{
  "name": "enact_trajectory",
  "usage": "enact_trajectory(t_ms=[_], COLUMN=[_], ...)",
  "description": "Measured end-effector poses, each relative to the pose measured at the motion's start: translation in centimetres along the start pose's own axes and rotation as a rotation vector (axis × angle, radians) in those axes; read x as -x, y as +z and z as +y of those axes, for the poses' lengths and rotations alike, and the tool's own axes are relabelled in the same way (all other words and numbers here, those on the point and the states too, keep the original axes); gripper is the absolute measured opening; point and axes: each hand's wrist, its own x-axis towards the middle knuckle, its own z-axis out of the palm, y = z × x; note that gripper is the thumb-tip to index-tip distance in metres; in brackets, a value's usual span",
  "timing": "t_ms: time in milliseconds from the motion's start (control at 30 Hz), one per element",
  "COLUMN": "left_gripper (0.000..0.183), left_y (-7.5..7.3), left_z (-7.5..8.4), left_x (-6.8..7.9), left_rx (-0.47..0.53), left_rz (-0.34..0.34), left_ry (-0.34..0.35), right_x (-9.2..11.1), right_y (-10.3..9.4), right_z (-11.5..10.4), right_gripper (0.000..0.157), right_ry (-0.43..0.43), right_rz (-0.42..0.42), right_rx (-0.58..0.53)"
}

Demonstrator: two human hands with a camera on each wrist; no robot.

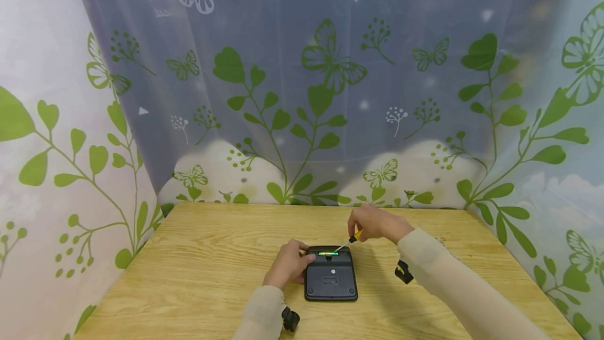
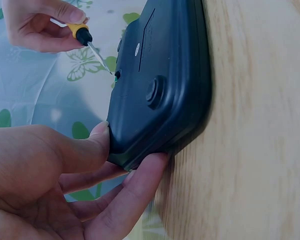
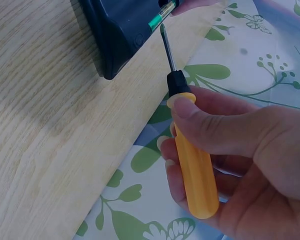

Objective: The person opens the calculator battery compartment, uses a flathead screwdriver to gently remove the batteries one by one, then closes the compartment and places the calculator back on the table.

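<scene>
A black device (image 1: 342, 272), by its shape a desk calculator lying face down, has a green battery (image 1: 326, 253) in an uncovered slot near its far edge. My left hand (image 1: 289, 262) pinches its left side; in the left wrist view the thumb (image 2: 97, 145) lies on the back and a finger (image 2: 140, 192) presses the side. My right hand (image 1: 373, 221) grips a screwdriver (image 3: 194, 165) by its yellow handle. The metal shaft points down at the battery's right end. In the right wrist view the tip is close to the battery (image 3: 161, 16); whether they touch I cannot tell.
The device lies on a wood-grain table (image 1: 212, 261). A curtain (image 1: 292, 119) printed with leaves and butterflies hangs behind the table and at both sides. Black straps (image 1: 403, 272) sit at both wrists, over beige sleeves (image 1: 453, 277).
</scene>
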Motion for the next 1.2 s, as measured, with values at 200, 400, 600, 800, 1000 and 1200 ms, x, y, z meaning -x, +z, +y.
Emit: enact_trajectory(t_ms=[200,400,600,800,1000,1200], left_gripper=[0.042,0.042,0.042,0.042,0.042,0.042], left_y=[0.0,0.0,0.0,0.0,0.0,0.1], left_z=[0.0,0.0,0.0,0.0,0.0,-0.1], left_x=[0.0,0.0,0.0,-0.1,-0.1,-0.2], left_rx=[0.001,0.004,0.002,0.004,0.001,0.005], left_rz=[-0.005,-0.01,-0.009,-0.007,-0.01,-0.014], left_ry=[-0.002,0.003,-0.001,-0.001,0.001,0.007], right_x=[0.2,0.3,0.5,0.5,0.5,0.5], right_y=[0.0,0.0,-0.3,-0.7,-0.7,-0.6], right_z=[-0.1,-0.2,-0.6,-1.3,-1.5,-1.6], right_gripper=[0.017,0.016,0.019,0.029,0.03,0.031], right_ry=[-0.007,-0.008,-0.025,-0.041,-0.026,-0.018], right_rz=[0.003,0.014,0.02,0.017,0.019,0.024], right_rx=[-0.012,0.015,0.08,0.132,0.131,0.116])
